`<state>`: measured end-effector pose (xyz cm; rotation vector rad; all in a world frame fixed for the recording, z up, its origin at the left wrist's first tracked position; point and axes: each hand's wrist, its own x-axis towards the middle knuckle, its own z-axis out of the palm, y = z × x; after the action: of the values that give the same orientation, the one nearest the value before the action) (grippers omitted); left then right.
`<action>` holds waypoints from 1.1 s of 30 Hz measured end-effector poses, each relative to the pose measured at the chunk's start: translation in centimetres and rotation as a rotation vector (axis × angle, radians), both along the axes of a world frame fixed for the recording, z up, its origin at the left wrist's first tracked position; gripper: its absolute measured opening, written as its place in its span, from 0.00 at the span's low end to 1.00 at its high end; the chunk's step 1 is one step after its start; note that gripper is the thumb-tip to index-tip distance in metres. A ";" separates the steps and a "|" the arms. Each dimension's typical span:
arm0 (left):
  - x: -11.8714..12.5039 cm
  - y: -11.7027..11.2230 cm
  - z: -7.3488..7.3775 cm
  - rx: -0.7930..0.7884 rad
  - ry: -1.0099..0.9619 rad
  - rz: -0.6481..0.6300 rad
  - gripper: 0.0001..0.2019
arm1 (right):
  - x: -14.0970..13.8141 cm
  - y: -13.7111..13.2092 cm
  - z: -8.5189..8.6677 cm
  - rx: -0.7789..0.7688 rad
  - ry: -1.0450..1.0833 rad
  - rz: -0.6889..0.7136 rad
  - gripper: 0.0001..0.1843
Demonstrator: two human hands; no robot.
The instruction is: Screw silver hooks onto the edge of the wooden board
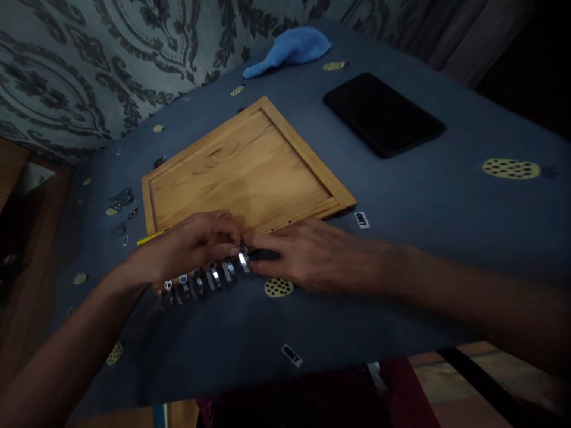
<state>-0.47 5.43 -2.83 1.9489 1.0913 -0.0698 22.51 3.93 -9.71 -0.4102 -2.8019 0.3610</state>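
My left hand (196, 244) and my right hand (307, 252) meet at the near edge of a wooden tray (243, 169) that lies flat on a blue cloth. Both hands have their fingers pinched together where they meet. Under the left hand runs a row of several shiny metal sockets (203, 282) on a rail. The fingertips of both hands close on the socket at the right end of the row. A dark piece (265, 255) shows under my right fingers. What it is I cannot make out.
A black tablet (383, 116) lies at the back right and a blue rag (289, 50) at the back. Small dark parts (122, 202) lie left of the tray, a yellow strip (149, 239) by its near corner. The table edge (312, 368) runs close to me.
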 end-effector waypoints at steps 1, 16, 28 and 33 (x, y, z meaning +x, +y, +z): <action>0.1 0.1 0.1 -0.009 0.011 0.002 0.10 | 0.0 0.0 0.0 0.010 -0.006 -0.001 0.10; 0.8 1.9 0.4 -0.235 0.033 0.025 0.08 | 0.0 0.0 1.0 0.064 -0.107 0.020 0.11; -0.6 -2.1 0.0 0.199 -0.180 0.076 0.05 | 0.1 0.1 0.5 -0.001 -0.038 0.026 0.12; -0.3 -1.7 -0.4 0.239 -0.071 -0.044 0.05 | -0.2 0.1 0.9 0.034 -0.125 0.005 0.11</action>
<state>-0.78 3.73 -3.23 2.1711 1.0489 0.1102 22.28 4.00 -8.77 -0.4323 -2.9264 0.2982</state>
